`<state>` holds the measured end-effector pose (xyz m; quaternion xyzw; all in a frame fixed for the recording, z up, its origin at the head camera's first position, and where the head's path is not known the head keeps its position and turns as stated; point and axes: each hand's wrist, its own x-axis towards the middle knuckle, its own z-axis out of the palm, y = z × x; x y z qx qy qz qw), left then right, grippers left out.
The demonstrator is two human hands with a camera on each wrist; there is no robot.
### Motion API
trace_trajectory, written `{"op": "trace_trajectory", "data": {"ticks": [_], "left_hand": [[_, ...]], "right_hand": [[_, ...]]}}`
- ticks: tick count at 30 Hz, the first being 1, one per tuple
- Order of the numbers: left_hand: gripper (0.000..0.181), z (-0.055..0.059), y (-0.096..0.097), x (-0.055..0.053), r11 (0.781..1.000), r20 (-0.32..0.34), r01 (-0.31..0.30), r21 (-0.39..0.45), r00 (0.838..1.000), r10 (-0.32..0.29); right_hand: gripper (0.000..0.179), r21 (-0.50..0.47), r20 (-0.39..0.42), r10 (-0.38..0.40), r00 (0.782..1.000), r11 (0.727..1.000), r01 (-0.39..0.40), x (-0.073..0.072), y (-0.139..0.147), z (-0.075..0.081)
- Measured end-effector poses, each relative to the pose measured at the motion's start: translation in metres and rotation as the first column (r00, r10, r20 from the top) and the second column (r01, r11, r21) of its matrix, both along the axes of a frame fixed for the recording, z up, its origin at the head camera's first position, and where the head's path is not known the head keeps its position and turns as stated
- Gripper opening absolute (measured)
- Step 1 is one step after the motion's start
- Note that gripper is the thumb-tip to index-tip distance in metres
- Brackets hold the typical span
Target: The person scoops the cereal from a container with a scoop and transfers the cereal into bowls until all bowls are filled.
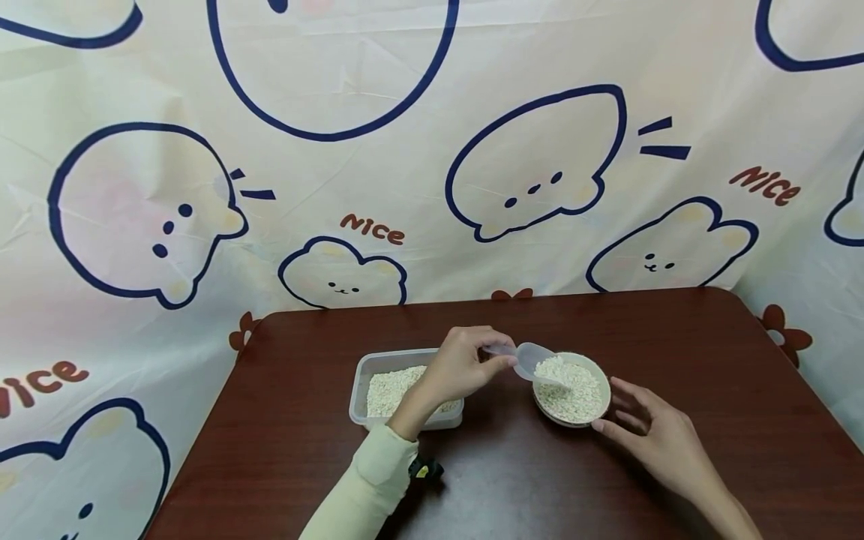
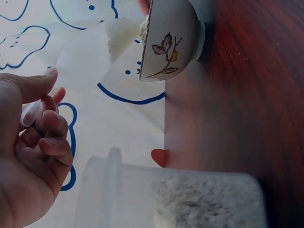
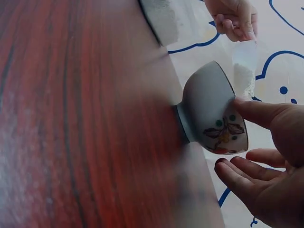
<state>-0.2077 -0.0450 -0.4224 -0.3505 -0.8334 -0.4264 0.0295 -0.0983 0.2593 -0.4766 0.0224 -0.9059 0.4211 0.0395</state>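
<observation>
My left hand (image 1: 464, 365) pinches the handle of a translucent plastic scoop (image 1: 531, 355) between thumb and fingers. The scoop tips over the left rim of a small bowl, and pale oat-like flakes (image 1: 577, 394) lie in both. Brown leaves decorate the outside of the white bowl (image 2: 178, 38), which stands on the table. At the bowl's right side is my right hand (image 1: 664, 442), its thumb touching the rim and its fingers loosely extended beside the wall. Partly behind my left wrist sits a clear plastic tub (image 1: 361, 379) of the same flakes.
The dark reddish-brown table (image 1: 513, 480) carries the tub on the left and the bowl on the right. A pale cloth (image 1: 418, 172) with cartoon outlines hangs behind the table's far edge. A black strap device (image 1: 425, 469) is at my left wrist.
</observation>
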Motion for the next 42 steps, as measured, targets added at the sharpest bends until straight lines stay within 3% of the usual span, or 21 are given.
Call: {"op": "trace_trajectory", "data": {"ticks": [11,18,30,37,42], "left_hand": [[0.014,0.023,0.007,-0.006,0.976,-0.105,0.042,-0.211,0.992,-0.065],[0.017,0.038,0.008,-0.006,0.961,-0.12,0.041,-0.274,0.99,-0.076],[0.015,0.055,0.004,-0.006,0.96,-0.157,0.026,-0.278,0.985,-0.072],[0.015,0.058,0.003,-0.006,0.963,-0.141,0.025,-0.269,0.988,-0.065],[0.012,0.058,0.0,-0.004,0.975,-0.136,0.031,-0.218,0.989,-0.061]], "right_hand": [[0.08,-0.049,0.059,0.022,0.998,0.999,-0.019,0.0,0.001,-0.003],[0.08,-0.045,0.056,0.026,0.998,0.999,-0.024,-0.001,0.0,-0.004],[0.079,-0.038,0.029,0.029,0.999,0.999,-0.028,-0.001,0.0,-0.003],[0.079,-0.03,0.032,0.028,0.999,0.999,-0.027,-0.001,0.001,-0.004],[0.081,-0.011,0.045,0.023,0.999,1.0,-0.022,0.0,0.001,-0.003]]}}
